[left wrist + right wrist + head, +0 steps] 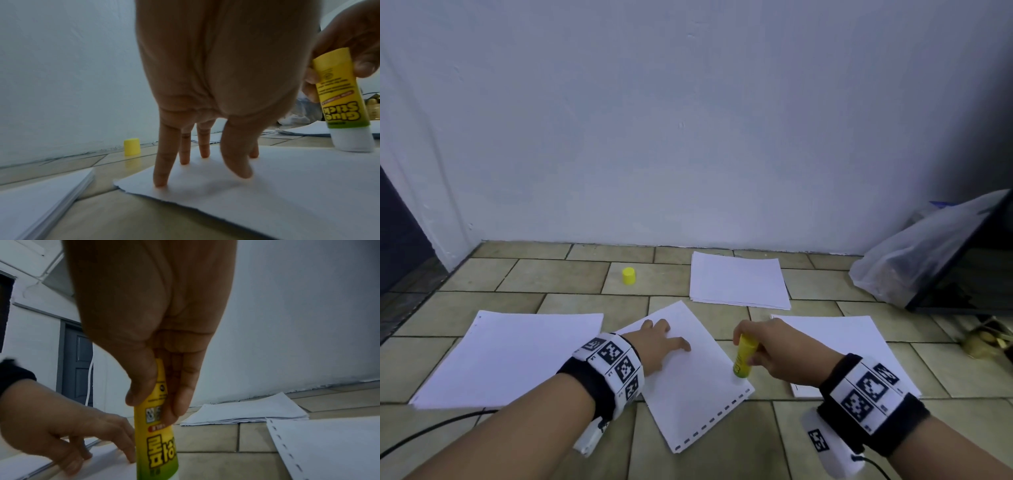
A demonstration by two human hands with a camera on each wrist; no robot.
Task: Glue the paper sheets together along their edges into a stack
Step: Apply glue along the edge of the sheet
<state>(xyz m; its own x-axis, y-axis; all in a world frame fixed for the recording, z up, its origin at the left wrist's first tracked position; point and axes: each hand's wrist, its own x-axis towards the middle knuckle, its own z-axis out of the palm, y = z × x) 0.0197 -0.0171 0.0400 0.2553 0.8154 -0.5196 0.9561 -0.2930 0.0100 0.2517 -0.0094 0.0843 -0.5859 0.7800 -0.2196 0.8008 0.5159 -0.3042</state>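
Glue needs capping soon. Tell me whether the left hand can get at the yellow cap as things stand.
Probably yes: bare floor lies between the left hand and the yellow cap, but it must first lift off the sheet.

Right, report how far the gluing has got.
Done: the yellow cap is off and stands on the tiled floor. In hand: the left hand presses the angled sheet flat while the right hand holds the glue stick tip-down at its right edge. Left: three more paper piles lie apart; how many sheets are already bonded cannot be told.

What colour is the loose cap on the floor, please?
Yellow; the cap shows best in the head view.
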